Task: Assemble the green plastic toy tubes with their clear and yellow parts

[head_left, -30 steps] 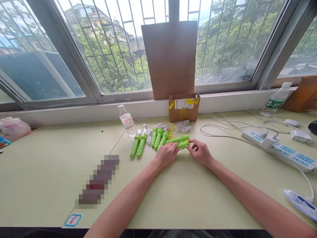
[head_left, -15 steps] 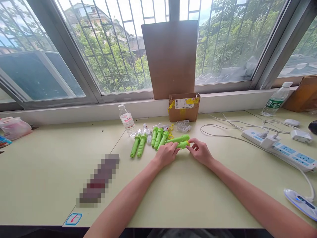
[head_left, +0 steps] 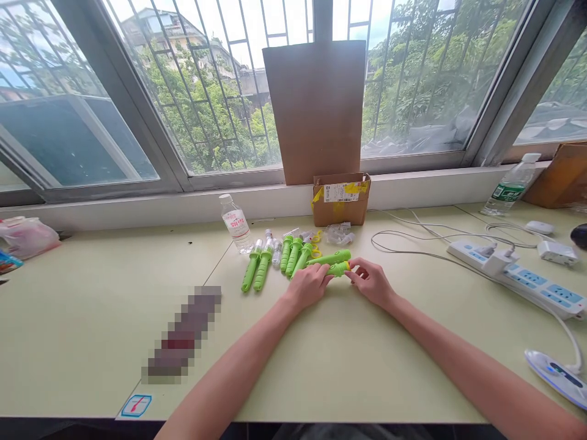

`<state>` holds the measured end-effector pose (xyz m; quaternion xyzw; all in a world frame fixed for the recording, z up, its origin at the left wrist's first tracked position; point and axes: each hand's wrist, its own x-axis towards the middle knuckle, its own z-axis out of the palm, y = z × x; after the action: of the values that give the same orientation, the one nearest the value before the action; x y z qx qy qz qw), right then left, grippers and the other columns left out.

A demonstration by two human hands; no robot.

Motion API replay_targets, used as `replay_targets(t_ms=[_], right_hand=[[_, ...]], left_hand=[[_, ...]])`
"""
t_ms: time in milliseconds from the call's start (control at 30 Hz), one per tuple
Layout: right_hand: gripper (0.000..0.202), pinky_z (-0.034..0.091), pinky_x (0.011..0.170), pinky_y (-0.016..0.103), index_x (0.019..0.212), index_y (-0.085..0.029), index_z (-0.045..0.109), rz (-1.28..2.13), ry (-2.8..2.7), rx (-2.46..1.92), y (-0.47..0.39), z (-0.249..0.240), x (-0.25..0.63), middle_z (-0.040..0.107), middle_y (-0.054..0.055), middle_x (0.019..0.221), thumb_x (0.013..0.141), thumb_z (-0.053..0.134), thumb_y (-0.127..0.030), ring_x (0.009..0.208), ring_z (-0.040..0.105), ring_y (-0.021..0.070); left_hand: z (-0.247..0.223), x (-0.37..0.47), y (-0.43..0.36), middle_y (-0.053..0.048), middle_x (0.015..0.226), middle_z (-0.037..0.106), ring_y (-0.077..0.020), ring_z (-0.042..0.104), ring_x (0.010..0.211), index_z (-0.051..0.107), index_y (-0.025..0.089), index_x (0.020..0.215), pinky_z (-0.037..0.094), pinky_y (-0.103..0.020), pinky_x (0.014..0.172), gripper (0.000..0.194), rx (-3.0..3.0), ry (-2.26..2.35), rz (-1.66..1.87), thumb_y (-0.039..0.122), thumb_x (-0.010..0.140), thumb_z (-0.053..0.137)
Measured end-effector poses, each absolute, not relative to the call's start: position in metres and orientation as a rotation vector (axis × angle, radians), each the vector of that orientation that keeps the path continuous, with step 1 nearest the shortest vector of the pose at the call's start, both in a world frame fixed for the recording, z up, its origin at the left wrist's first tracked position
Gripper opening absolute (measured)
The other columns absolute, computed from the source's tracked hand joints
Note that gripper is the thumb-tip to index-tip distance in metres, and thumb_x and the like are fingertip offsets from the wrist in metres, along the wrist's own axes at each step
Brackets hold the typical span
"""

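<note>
My left hand (head_left: 309, 286) is closed around a ribbed green plastic tube (head_left: 338, 269) that lies low over the table. At its right end shows a small yellow part (head_left: 349, 266). My right hand (head_left: 370, 281) pinches that end with thumb and fingertips; the exact contact is partly hidden. Just behind lies another green tube (head_left: 337, 256), close to my left fingers. Several green tubes (head_left: 293, 256) rest to the left, and two with clear tops (head_left: 263, 269) lie farther left. Yellow rings (head_left: 316, 245) and clear plastic pieces (head_left: 339, 233) sit behind them.
A small cardboard box (head_left: 340, 208) stands by the window, before an upright brown board (head_left: 318, 116). A water bottle (head_left: 236, 225) is at the back left, another bottle (head_left: 509, 186) at the back right. A power strip (head_left: 527, 275) and cables (head_left: 413, 235) spread over the right side.
Almost nothing differs. Both hands stay on the same green tube, and the view has shifted very slightly.
</note>
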<state>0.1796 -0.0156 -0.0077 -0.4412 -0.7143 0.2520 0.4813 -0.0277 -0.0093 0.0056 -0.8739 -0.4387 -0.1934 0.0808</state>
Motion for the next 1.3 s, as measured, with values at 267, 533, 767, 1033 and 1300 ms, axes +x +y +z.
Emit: replay_targets(t_ms=[267, 533, 767, 1033, 1300], right_hand=[[0.025, 0.047, 0.043, 0.023, 0.093, -0.024, 0.053, 0.696, -1.693, -1.072, -0.022, -0.004, 0.179, 0.064, 0.002, 0.088, 0.080, 0.061, -0.043, 0.058, 0.063, 0.0142], [0.029, 0.047, 0.042, 0.024, 0.092, -0.024, 0.051, 0.801, -1.651, -1.078, -0.022, -0.004, 0.178, 0.062, 0.001, 0.078, 0.080, 0.061, -0.048, 0.061, 0.065, 0.0179], [0.032, 0.050, 0.047, 0.026, 0.088, -0.024, 0.049, 0.859, -1.577, -1.050, -0.025, -0.001, 0.177, 0.063, 0.003, 0.090, 0.080, 0.061, -0.052, 0.063, 0.066, 0.0167], [0.031, 0.051, 0.049, 0.026, 0.083, -0.023, 0.047, 0.883, -1.558, -1.046, -0.024, -0.002, 0.175, 0.063, 0.003, 0.090, 0.080, 0.061, -0.051, 0.062, 0.065, 0.0161], [0.033, 0.052, 0.047, 0.025, 0.092, -0.023, 0.045, 0.914, -1.570, -1.052, -0.027, 0.000, 0.175, 0.060, 0.004, 0.098, 0.079, 0.061, -0.050, 0.067, 0.067, 0.0170]], left_hand=[[0.005, -0.022, -0.013, -0.006, 0.094, 0.068, -0.0188, 0.063, 0.075, 0.058, 0.019, 0.106, 0.041, -0.027, 0.060, 0.030, -2.684, -1.478, -0.731, 0.037, 0.096, 0.037], [0.017, -0.022, -0.017, -0.003, 0.070, 0.062, -0.0162, 0.056, 0.062, 0.061, 0.019, 0.088, 0.034, -0.025, 0.055, 0.033, -2.846, -1.585, -0.796, 0.039, 0.095, 0.035], [0.027, -0.018, -0.020, 0.001, 0.058, 0.052, -0.0125, 0.045, 0.053, 0.053, 0.018, 0.069, 0.031, -0.024, 0.051, 0.038, -3.083, -1.752, -1.082, 0.044, 0.092, 0.036], [0.037, -0.019, -0.023, 0.003, 0.051, 0.048, -0.0085, 0.036, 0.038, 0.050, 0.019, 0.072, 0.027, -0.022, 0.038, 0.039, -3.245, -2.169, -1.192, 0.055, 0.086, 0.043], [0.040, -0.020, -0.025, 0.004, 0.054, 0.050, -0.0054, 0.035, 0.034, 0.048, 0.018, 0.074, 0.021, -0.019, 0.032, 0.044, -3.336, -2.424, -1.331, 0.061, 0.081, 0.047]])
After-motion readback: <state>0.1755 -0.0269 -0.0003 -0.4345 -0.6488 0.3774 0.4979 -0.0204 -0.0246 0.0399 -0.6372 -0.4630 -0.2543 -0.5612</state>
